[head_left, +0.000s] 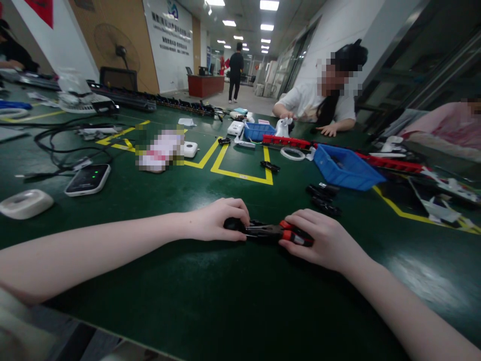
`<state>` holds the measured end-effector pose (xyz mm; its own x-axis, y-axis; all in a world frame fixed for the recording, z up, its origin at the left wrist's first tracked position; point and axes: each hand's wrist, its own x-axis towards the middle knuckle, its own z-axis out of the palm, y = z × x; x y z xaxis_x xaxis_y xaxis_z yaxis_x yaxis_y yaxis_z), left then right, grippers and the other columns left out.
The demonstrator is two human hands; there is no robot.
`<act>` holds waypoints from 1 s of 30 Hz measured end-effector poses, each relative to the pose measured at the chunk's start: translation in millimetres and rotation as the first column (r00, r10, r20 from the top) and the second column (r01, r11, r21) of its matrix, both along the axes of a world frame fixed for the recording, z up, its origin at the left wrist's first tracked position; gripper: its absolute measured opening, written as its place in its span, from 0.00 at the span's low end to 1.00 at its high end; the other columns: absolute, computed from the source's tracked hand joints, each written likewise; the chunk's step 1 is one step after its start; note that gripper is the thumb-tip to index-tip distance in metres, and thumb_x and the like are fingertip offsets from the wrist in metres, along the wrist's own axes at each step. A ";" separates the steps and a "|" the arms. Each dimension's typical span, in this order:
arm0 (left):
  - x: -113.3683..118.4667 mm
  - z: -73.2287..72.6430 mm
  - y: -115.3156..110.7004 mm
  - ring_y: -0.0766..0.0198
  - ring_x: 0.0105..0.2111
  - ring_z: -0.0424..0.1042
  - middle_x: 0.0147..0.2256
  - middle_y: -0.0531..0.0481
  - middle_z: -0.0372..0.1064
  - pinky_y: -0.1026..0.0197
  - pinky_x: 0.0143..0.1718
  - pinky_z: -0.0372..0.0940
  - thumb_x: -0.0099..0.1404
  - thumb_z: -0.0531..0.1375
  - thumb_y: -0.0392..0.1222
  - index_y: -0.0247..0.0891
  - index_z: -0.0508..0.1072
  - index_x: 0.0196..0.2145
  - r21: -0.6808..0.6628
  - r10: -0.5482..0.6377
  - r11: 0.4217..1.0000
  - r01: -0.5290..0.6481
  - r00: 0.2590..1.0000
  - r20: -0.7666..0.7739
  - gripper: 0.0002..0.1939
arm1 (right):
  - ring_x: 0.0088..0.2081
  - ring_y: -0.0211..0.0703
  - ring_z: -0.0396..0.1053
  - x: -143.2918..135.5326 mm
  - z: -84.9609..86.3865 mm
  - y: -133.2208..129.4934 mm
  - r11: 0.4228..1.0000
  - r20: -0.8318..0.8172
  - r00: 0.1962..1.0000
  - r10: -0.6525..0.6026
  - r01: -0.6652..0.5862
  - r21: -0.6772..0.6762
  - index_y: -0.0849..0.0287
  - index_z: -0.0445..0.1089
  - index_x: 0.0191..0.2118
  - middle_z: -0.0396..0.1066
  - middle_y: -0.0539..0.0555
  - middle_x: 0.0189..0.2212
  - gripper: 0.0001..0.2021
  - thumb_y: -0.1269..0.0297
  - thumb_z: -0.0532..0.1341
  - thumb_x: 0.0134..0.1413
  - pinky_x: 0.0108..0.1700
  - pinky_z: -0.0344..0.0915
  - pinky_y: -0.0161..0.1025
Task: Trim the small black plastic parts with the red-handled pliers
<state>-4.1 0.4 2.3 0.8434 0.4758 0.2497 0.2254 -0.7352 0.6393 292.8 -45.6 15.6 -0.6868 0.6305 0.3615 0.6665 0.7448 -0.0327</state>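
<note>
Near the middle of the green table, my left hand (220,219) is closed on a black part (235,224), its fingers wrapped over the rounded end. My right hand (319,235) grips the red and black handles of a pair of pliers (298,237). The pliers' jaws point left and meet the slim dark end of the black part between my hands. Exactly what the jaws touch is too small to tell. Several black parts (323,198) lie just beyond my right hand, and another black piece (269,166) rests by the yellow tape corner.
A blue bin (347,168) stands at the right, a smaller blue bin (259,131) farther back. At the left are a black-topped device (89,179), a white rounded object (26,203), a phone (161,150) and cables. A person (323,100) sits across the green table (169,301).
</note>
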 end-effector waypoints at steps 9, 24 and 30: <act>-0.5 1.1 0.2 0.56 0.48 0.71 0.47 0.45 0.70 0.54 0.52 0.65 0.66 0.66 0.40 0.36 0.78 0.42 -0.015 0.000 1.000 0.000 1.000 0.006 0.08 | 0.34 0.47 0.73 -1.5 -1.7 -2.3 0.998 0.007 1.000 0.009 -0.010 0.064 0.62 0.72 0.43 0.75 0.59 0.36 0.14 0.55 0.63 0.61 0.34 0.71 0.42; 0.5 1.9 -0.4 0.56 0.48 0.71 0.46 0.45 0.70 0.55 0.51 0.65 0.65 0.67 0.40 0.36 0.77 0.42 -0.012 0.001 1.000 -0.001 1.000 0.006 0.08 | 0.35 0.47 0.72 -1.3 -0.1 -0.4 0.999 0.031 1.000 -0.002 0.000 0.052 0.60 0.72 0.43 0.75 0.58 0.37 0.14 0.54 0.62 0.61 0.36 0.71 0.43; 1.3 0.8 -2.3 0.56 0.48 0.71 0.47 0.45 0.70 0.53 0.52 0.65 0.66 0.66 0.41 0.37 0.76 0.43 0.023 0.009 1.000 -0.009 1.000 -0.017 0.10 | 0.36 0.48 0.73 0.7 -4.9 0.6 0.998 0.008 1.000 -0.002 0.002 0.065 0.60 0.72 0.44 0.76 0.59 0.37 0.15 0.53 0.63 0.59 0.37 0.71 0.44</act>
<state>-2.8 -1.9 3.1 0.8432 0.4778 0.2466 0.2427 -0.7475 0.6183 293.5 -44.9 10.7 -0.6886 0.6073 0.3963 0.6680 0.7439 0.0206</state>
